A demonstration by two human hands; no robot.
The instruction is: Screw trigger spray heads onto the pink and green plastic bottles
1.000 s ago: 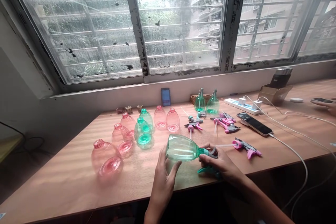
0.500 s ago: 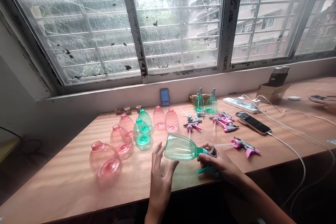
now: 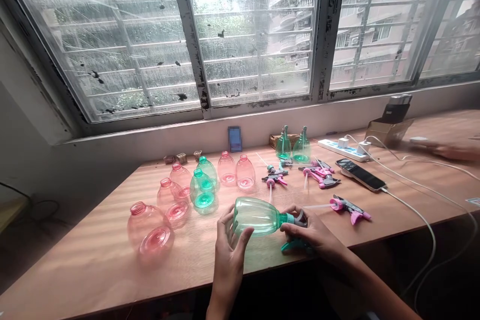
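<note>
A translucent green spray bottle (image 3: 257, 216) lies sideways in the air over the table's front edge, base to the left. My left hand (image 3: 230, 247) is closed round its base end, thumb on the near side. At the neck, my right hand (image 3: 305, 227) grips the collar and grey-and-green spray head; its fingers partly hide the head. The green trigger (image 3: 294, 245) pokes out below that hand. Nearest on the table are a pink spray head (image 3: 348, 208) with its tube to the right, and an open-necked green bottle (image 3: 203, 190) to the left.
Several pink bottles (image 3: 150, 230) without heads stand at left. More spray heads (image 3: 320, 174) lie behind my hands, with two green spray bottles (image 3: 302, 146) at the back. A phone (image 3: 362, 175), power strip (image 3: 343, 149) and cables are at right. Another person's blurred hand (image 3: 455, 151) shows far right.
My left hand has closed on the bottle's base, where before it was held apart from it. The bottle has shifted slightly down and left. The other person's hand at far right has moved.
</note>
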